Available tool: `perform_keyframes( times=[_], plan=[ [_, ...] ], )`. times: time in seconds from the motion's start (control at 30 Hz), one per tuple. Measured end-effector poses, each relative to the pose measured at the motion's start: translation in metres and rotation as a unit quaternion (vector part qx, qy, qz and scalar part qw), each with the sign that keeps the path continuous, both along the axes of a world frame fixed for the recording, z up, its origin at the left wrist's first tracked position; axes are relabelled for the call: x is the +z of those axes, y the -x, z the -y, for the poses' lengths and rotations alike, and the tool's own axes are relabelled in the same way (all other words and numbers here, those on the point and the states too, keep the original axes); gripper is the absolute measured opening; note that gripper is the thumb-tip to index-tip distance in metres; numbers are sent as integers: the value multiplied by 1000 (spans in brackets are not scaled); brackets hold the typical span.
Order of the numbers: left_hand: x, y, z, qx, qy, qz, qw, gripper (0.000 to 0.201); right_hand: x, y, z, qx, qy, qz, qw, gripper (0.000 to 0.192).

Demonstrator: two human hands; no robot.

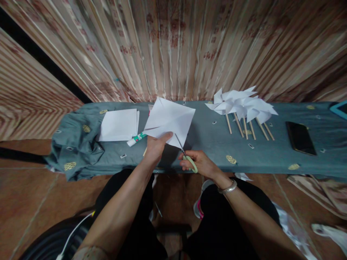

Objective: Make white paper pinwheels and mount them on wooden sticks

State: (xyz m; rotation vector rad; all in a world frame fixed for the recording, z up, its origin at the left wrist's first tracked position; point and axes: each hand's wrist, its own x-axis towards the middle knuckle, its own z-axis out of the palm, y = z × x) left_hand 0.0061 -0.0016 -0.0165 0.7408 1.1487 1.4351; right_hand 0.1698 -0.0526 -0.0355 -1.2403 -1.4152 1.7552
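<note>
- A white paper sheet [169, 119] is being held up just above the near edge of the surface [206, 141] by the left hand [155, 148], the thumb pressed on top of the sheet's lower corner in a closed pinch.
- Scissors [186, 156] with pale green handles are being gripped by the right hand [199, 163], fingers closed through the loops; the blades are being pointed up at the sheet's lower right edge, just touching it.
- A stack of white paper [119, 124] is lying flat on the surface to the left of the held sheet, with a glue stick [137, 139] resting just beside it, partly hidden under the sheet.
- A bunch of finished paper pinwheels [241, 104] on wooden sticks is lying to the right, well apart from the hands.
- A dark phone [300, 138] is lying further right.
- The surface is being covered by a grey-blue cloth [78, 144], bunched at the left end.
- Small paper scraps are scattered over the cloth.
</note>
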Motion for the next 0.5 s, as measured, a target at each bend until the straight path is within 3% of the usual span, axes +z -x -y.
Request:
perform_keyframes(
  times=[0.17,0.5],
  plan=[
    [0,0,1,-1,8,-7,1000,29,0,0,0,-1,-1,-2,1000,44],
    [-8,-1,0,-11,1,-20,1000,39,3,-1,0,-11,-5,0,1000,44]
  ],
)
